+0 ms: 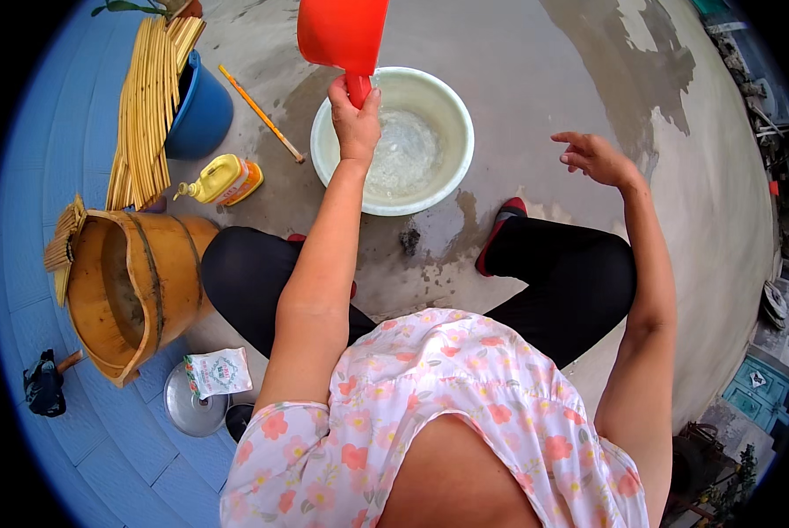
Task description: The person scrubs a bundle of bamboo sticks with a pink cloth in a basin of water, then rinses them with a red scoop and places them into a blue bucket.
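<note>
My left hand [355, 125] grips the short handle of a red plastic water dipper [342, 33], held out over the far left rim of a pale plastic basin [457, 155]. The top of the dipper is cut off by the picture's edge. Rippled clear water [404, 148] covers the bottom of the basin, which stands on the wet concrete floor. A few clear drops show beside the dipper's handle. To the right of the basin, my right hand [592, 158] hangs in the air, fingers apart and holding nothing.
On the left are a blue bucket [203, 112] under a slatted reed mat [145, 112], a yellow detergent bottle [229, 181], an orange stick [259, 112] and a wooden tub [170, 264]. A printed packet [220, 371] lies on a metal lid [193, 406]. A small dark lump [409, 241] sits before the basin.
</note>
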{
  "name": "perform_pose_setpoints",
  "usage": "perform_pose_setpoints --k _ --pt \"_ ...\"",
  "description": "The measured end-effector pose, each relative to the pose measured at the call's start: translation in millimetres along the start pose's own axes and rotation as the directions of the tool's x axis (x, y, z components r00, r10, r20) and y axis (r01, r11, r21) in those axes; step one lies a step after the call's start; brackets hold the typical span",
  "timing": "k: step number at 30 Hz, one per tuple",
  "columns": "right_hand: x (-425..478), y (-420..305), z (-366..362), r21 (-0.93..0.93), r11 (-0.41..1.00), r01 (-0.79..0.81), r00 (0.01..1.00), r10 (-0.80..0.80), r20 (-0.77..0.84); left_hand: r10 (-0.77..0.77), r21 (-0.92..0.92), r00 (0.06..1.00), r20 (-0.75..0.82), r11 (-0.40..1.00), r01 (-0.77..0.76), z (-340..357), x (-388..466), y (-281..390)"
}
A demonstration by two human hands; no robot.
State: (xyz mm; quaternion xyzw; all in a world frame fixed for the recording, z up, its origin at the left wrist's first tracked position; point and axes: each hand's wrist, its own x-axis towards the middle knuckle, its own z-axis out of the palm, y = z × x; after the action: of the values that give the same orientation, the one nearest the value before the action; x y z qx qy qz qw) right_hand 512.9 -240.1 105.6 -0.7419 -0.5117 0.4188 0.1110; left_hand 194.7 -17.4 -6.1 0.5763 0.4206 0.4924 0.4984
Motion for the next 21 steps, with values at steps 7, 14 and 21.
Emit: perform_pose_setpoints --k 7,14,21 --pt "-1.1 -7.1 0.3 -0.131 0.990 0.051 0.999 -0.053 -0.012 0.145 0.149 0.988 -0.059 0.980 -0.135 -6.1 -3.1 28.1" --pt "5.0 -31.2 10.4 -0.336 0.940 0.062 0.993 -0.090 -0.070 -0.073 -0.036 0.995 -0.065 0.997 0.071 -13.4 -5.3 35.7" --pt "36.3 -160.5 57.5 0.086 0.878 0.471 0.871 -0.447 -0.204 -0.249 -0.595 0.891 0.379 0.672 0.441 -30.6 -9.3 103.1"
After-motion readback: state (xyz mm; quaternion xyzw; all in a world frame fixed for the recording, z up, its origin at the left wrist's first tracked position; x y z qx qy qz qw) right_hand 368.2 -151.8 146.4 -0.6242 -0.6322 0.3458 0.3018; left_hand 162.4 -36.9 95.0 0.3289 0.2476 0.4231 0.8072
